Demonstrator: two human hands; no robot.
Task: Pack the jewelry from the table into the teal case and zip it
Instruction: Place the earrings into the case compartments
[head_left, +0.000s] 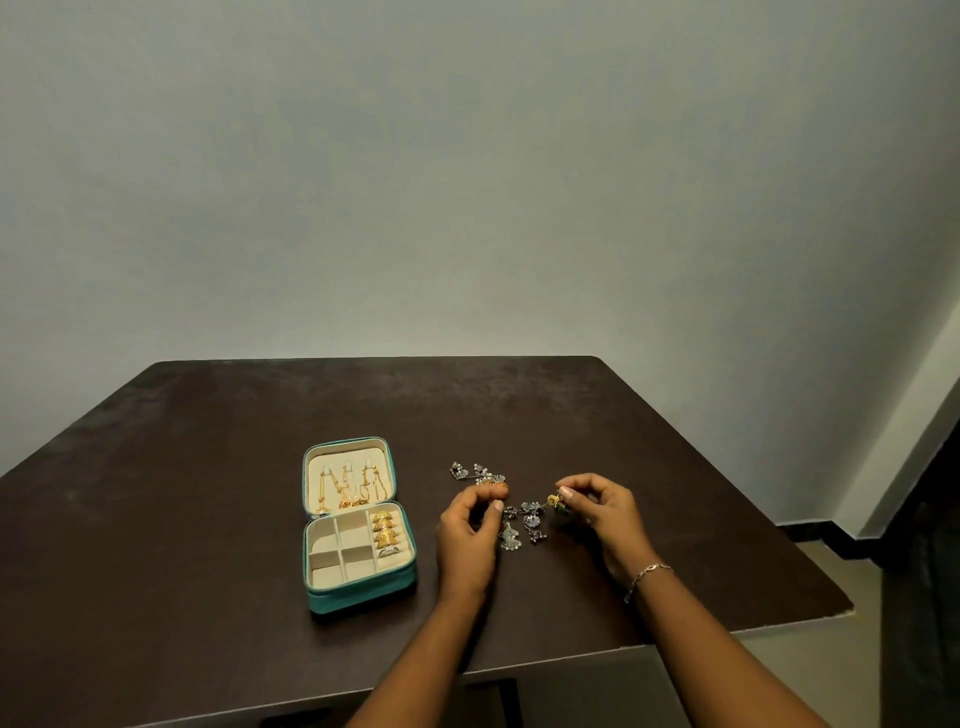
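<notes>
open teal case (358, 597) runs lengthwise away, lid farthest; right hand (608, 514) pinches gold earring (555, 501); left hand (467, 535) curled, hold unclear.

The left hand (470, 540) curls beside the silver earrings (519, 519); whether its fingertips pinch anything cannot be told. A gold-orange piece (493, 486) shows only partly behind its fingers. The gold-and-green piece (556, 503) pinched by the right hand (605, 512) is too small to identify. The gold chains (348, 486) in the lid of the teal case (363, 597) blur together. Both forearms (415, 665) and the table (208, 467) are cut off by the bottom edge.
</notes>
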